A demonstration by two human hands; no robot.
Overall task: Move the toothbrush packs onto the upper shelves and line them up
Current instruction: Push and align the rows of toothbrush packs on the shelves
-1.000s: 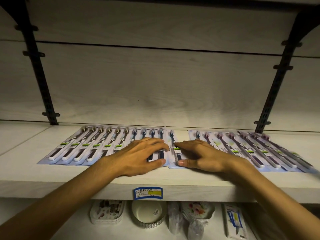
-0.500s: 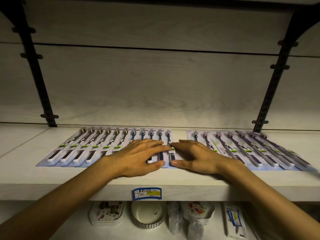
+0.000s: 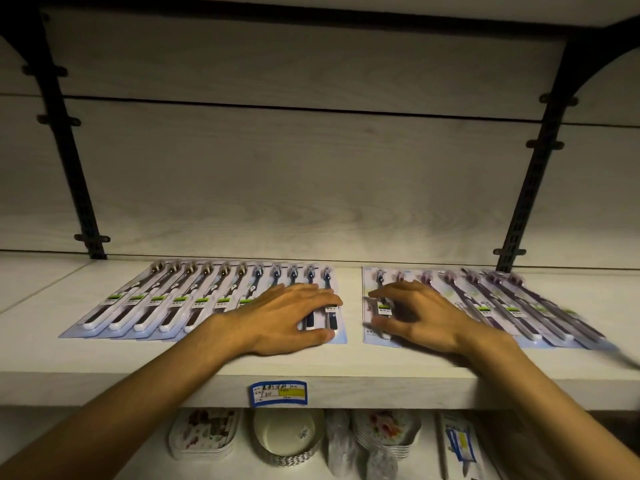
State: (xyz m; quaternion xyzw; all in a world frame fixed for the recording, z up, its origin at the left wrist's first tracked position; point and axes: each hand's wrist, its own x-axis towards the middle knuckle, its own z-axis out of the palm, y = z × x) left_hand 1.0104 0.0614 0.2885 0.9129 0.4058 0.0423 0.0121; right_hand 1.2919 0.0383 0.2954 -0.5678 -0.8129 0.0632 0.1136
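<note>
A: What changed on the shelf (image 3: 104,372)?

B: A bare gap now splits the toothbrush packs; the left fan (image 3: 194,303) sits centre-left, the right fan (image 3: 512,306) centre-right; earlier the hands met mid-frame, so alignment is under way, I'd judge.

A: Hands, textures?

B: Left hand (image 3: 284,317) flat, pressing glossy blister card; right hand (image 3: 419,317) spread, pressing too; pale woodgrain board.

1 head-worn view looks forward and slightly down at the shelf (image 3: 104,362) from close in front. Its front edge crosses the lower frame, the back panel (image 3: 311,174) fills the upper half, and a lower shelf shows beneath.
</note>
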